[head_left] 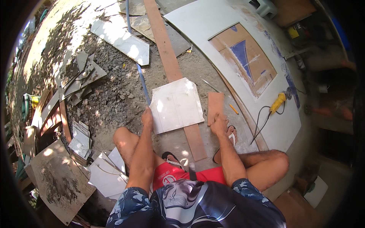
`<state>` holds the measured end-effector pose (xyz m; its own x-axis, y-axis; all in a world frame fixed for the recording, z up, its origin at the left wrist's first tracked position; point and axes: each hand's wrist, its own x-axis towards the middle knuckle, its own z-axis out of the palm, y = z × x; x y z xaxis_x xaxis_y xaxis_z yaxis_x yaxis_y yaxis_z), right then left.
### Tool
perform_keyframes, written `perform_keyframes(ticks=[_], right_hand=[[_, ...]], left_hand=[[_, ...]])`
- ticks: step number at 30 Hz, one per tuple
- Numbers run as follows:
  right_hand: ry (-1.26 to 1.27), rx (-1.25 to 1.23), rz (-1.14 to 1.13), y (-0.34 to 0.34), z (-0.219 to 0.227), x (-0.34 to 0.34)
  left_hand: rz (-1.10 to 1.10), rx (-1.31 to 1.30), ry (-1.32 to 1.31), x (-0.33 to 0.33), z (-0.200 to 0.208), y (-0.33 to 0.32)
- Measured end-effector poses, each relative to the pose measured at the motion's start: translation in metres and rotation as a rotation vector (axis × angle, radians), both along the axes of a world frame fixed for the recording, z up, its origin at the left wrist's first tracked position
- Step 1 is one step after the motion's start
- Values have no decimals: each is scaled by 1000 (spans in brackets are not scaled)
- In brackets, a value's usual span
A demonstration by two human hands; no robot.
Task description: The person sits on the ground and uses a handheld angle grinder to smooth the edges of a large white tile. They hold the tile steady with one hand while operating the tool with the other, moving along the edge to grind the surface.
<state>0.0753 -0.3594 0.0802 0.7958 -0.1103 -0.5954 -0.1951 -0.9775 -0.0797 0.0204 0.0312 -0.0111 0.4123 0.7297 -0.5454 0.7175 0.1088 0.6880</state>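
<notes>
A white square-cut board (176, 104) with faint lines and a clipped corner lies across a long reddish-brown wooden strip (163, 41). At its left edge, my left hand (147, 117) is closed on the board's side. My right hand (218, 123) is closed at the near end of a short brown wooden piece (215, 104), right of the board; its fingers partly cover that end. A yellow-orange pencil (233, 109) lies on the ground just right of this hand. Beyond the short piece rests a thin, pointed grey tool (210, 84), whose kind I cannot tell.
On the right, a large white panel (197, 22) with a framed brown opening carries a yellow angle grinder (277, 102) with a black cord. Offcut boards (81, 140) and a stained sheet (57, 182) lie left. A blue strip (141, 81) crosses the gravel beyond the board.
</notes>
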Motion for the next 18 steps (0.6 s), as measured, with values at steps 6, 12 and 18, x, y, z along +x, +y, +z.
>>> perform_keyframes(ticks=[6,12,18], right_hand=[[10,113,-25,-10,6,4],[-91,-55,111,-30,-45,3],[-132,-179,195,-41,-76,27]], left_hand=[[113,-55,-67,-4,39,-15],[80,100,70,66,158,-24],[490,195,-320,43,258,78]])
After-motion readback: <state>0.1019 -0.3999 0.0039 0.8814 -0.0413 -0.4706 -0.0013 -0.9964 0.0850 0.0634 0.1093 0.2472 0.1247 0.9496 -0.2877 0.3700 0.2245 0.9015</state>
